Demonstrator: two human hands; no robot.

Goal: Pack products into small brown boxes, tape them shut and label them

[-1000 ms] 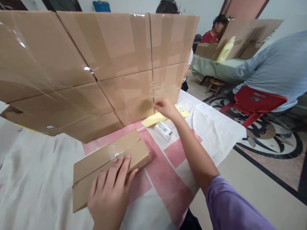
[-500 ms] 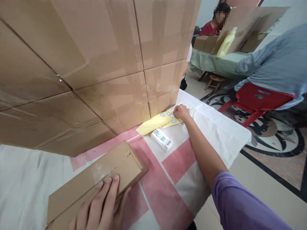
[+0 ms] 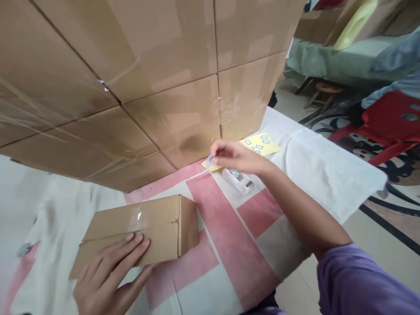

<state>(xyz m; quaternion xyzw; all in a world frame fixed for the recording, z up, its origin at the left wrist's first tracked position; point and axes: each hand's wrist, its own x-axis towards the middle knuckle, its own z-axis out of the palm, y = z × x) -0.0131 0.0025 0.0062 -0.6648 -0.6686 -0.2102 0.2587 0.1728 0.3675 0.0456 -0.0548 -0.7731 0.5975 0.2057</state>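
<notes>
My left hand [image 3: 113,271] grips a small closed cardboard box [image 3: 131,223], fingers laid over its top and thumb along the near side. A strip of clear tape shines on the box lid. Slightly blurred, my right hand [image 3: 234,156] is closed in a pinch on a small whitish-blue sticker [image 3: 210,161]. Beneath and behind this hand lies a yellow sticker sheet [image 3: 271,146] with several blue-edged stickers on it, partly covered by the hand. Just below the right wrist, a white device with a small screen [image 3: 239,180] rests on the cloth.
Large taped cartons [image 3: 183,113] form a wall along the table's back. A pink and white cloth [image 3: 229,232] covers the table. To the right stand a red chair [image 3: 390,127] with a seated person, a wooden stool [image 3: 326,92], and another table with a yellow bottle [image 3: 356,26].
My right hand has moved left from the sheet's far part, now with a sticker in its fingers. The small box has turned slightly under my left hand. The view has swung left and down.
</notes>
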